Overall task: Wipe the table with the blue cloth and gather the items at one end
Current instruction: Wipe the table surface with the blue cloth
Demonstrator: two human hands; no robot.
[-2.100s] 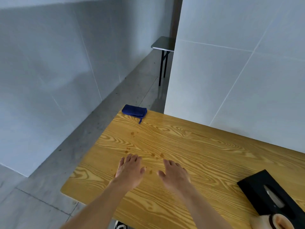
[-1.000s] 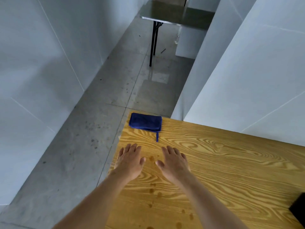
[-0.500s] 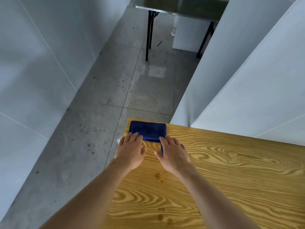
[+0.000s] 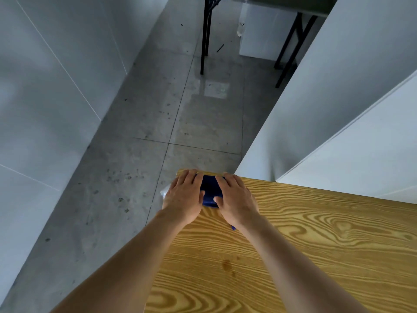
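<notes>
Grey concrete floor (image 4: 140,199) fills most of what I see past the table end, marked with dark specks and thin joint lines, and white panel walls (image 4: 338,114) close it in on both sides. Further back stands a dark folding table (image 4: 282,5) on thin black legs.

Nearer, the yellow wood-grain table (image 4: 316,245) runs off to the right, its far left corner just ahead of the person. A few brownish stain spots (image 4: 226,264) sit on the top between the two forearms.

At that corner lies the blue cloth (image 4: 211,192), folded and flat on the wood, close against the table's far edge. Both hands are laid on it. The left hand (image 4: 184,197) lies palm down with fingers stretched out flat over the cloth's left part and reaching towards the table's edge. The right hand (image 4: 234,199) lies the same way over the right part, fingers straight and together, thumb turned inward onto the cloth. Neither is curled round the cloth; they press on top of it, flat and spread.

A small blue tip (image 4: 233,227) shows by the right wrist, probably a loop or tag of the cloth, though most of it is hidden.
</notes>
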